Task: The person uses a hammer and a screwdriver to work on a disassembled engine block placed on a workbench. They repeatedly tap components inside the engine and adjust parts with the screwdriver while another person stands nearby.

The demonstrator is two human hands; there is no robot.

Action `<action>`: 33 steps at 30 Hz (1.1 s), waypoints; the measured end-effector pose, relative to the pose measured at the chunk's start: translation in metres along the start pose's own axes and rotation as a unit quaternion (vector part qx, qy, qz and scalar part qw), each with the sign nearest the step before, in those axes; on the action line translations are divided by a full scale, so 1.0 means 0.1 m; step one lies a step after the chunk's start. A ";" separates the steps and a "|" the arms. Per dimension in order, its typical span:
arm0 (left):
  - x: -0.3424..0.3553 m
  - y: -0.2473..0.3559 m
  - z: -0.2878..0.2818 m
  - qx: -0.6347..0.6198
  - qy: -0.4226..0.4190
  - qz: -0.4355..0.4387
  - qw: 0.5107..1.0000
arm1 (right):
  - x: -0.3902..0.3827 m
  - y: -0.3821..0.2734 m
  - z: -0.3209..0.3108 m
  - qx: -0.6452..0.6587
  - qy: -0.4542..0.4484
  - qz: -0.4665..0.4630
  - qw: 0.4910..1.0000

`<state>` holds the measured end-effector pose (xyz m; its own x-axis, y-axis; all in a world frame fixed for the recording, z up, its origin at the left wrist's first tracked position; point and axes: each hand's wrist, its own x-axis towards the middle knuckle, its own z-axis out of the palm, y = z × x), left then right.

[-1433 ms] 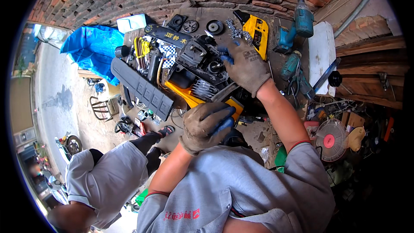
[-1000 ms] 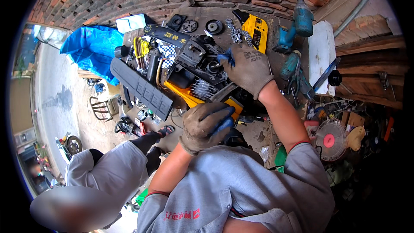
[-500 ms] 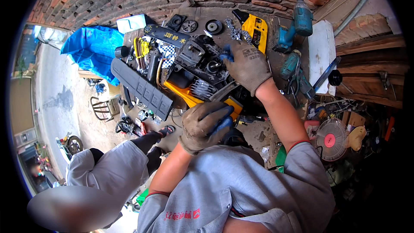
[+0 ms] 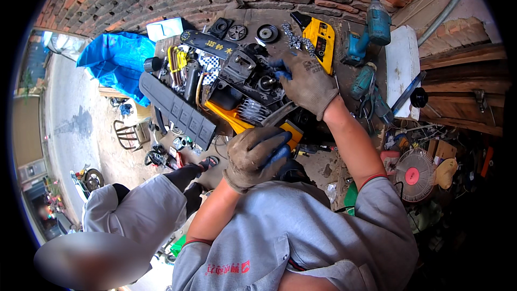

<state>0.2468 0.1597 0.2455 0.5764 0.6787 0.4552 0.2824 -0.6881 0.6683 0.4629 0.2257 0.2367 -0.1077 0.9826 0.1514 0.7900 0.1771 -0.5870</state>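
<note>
A partly stripped chainsaw with a yellow housing [image 4: 229, 114] lies on the workbench, its dark engine [image 4: 239, 67] and metal cylinder fins [image 4: 253, 110] exposed. My right hand [image 4: 309, 82], in a brown-and-blue work glove, reaches over the engine's right side. Its fingers are bent inward beside a round metal shaft end [image 4: 266, 82]; whatever lies between the fingertips is hidden. My left hand [image 4: 256, 153], gloved alike, is curled closed at the saw's near end beside a yellow handle piece [image 4: 294, 133]. The back of the glove hides what that hand grips.
A black guide-bar cover [image 4: 177, 110] juts over the bench's left edge. Behind lie a saw chain [image 4: 297, 39], a yellow cover [image 4: 321, 40] and a round black part [image 4: 267, 33]. Teal power tools [image 4: 370, 29] stand right. A fan [image 4: 414, 174] and another person [image 4: 142, 205] are nearby.
My right hand has shifted slightly, and its fingers are spread a little more over the engine. My left hand and the chainsaw have stayed in place.
</note>
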 end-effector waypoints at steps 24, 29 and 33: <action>-0.01 -0.01 0.01 0.005 0.001 0.007 1.000 | 0.04 0.06 0.20 -0.092 0.075 0.040 0.992; 0.00 -0.01 0.00 -0.005 -0.003 0.006 1.000 | 0.04 0.05 0.16 -0.041 0.083 0.052 0.994; -0.02 -0.03 0.01 -0.002 0.000 0.011 1.000 | 0.01 -0.02 0.11 -0.039 0.052 0.068 0.996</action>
<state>0.2455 0.1601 0.2419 0.5823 0.6632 0.4701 0.2670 -0.7022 0.6600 0.4550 0.2273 0.2296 0.0637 0.9852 0.1591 0.8374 0.0339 -0.5455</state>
